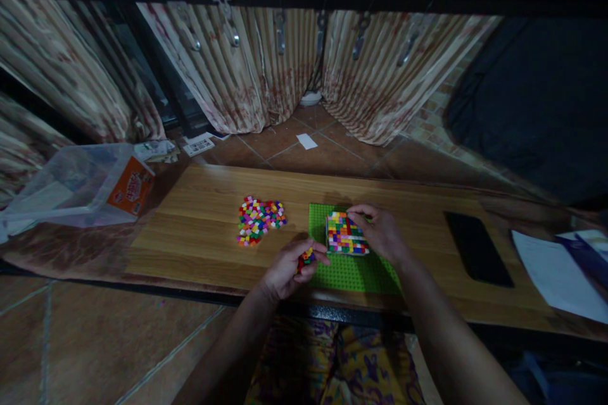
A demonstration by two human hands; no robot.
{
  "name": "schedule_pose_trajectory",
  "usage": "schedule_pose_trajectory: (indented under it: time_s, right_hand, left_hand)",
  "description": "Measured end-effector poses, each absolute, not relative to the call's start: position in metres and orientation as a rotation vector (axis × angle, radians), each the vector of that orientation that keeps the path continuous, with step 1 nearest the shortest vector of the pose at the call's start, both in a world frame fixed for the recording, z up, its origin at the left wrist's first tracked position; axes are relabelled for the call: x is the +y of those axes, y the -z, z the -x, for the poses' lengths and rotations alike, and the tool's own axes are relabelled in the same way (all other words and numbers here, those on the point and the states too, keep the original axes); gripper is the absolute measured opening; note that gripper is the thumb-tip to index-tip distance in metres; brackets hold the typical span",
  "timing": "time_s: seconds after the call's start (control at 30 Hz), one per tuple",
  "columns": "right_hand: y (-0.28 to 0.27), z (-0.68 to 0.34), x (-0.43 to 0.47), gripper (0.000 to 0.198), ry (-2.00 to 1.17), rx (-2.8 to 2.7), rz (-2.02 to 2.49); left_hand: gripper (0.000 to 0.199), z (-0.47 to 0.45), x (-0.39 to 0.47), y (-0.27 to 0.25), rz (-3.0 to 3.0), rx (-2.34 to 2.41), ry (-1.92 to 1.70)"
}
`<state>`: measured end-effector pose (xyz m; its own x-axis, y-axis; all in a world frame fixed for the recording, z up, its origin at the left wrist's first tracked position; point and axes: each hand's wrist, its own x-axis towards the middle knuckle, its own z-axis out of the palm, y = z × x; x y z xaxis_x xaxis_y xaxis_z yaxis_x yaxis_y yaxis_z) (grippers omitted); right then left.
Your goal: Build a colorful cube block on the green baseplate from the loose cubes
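Several loose colourful toy bricks (306,257) lie in the curled fingers of my left hand (287,267), just left of a block of built-up bricks (342,234). That block has rows of many colours and sits on a green studded baseplate (346,275). At its far right corner, my right hand (379,230) has thumb and forefinger pinched together on top; whether a brick is between them is too small to make out. A pile of loose toy bricks (259,220) is spread on the wooden board to the left.
The wooden board (190,228) carries a black phone-like slab (477,248) at right, with white paper (560,272) beyond it. A clear plastic bin (80,186) with an orange label stands at left. Pleated curtains (266,69) hang behind.
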<state>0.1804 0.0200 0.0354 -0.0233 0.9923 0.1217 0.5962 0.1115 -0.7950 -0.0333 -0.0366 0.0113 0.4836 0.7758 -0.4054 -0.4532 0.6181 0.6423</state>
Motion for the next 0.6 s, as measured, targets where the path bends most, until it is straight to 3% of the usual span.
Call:
schedule_pose_trajectory:
  time_s: [0.2,0.6]
  right_hand:
    - [-0.0322,-0.1823,0.0205,0.027,-0.892,-1.629,1.549]
    - [-0.0305,-0.1824,0.0249,0.026,-0.828,-1.776,1.5]
  left_hand:
    - [0.032,0.0326,-0.0366,-0.0136,-0.492,0.74,-0.788]
    - [0.033,0.0331,-0.0347,-0.0123,-0.5,0.754,-0.772]
